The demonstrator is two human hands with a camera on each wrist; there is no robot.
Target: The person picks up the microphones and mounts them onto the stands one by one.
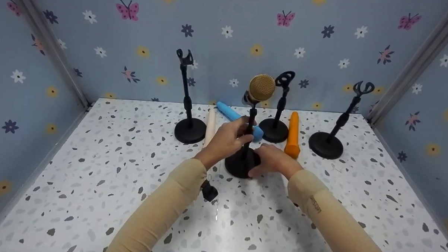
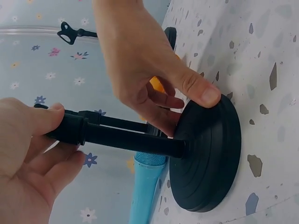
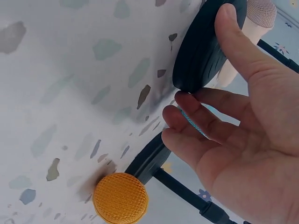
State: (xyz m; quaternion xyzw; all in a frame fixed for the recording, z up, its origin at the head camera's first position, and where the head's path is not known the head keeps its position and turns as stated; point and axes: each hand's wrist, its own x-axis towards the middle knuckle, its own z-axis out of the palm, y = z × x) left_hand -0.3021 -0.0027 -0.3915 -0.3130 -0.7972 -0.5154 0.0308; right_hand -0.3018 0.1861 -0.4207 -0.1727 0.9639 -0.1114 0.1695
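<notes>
A black desktop microphone stand [image 1: 241, 164] carries a microphone with a gold mesh head [image 1: 262, 87] in its clip. My left hand [image 1: 227, 139] grips the stand's upright pole, thumb and fingers around it below the clip. Lower down, my right hand [image 1: 275, 159] pinches the edge of the round base; in the right wrist view the thumb [image 3: 231, 39] lies on its top and fingertips are at its rim. The left wrist view shows the base [image 2: 205, 154] close over the speckled table.
Behind the hands lie a blue microphone [image 1: 228, 112], a pale microphone [image 1: 210, 127] and an orange microphone [image 1: 293, 136]. Three stands with bare clips stand around them: a left stand [image 1: 189, 131], a middle stand [image 1: 274, 130] and a right stand [image 1: 325, 146]. Flowered walls [image 1: 226, 59] enclose the table.
</notes>
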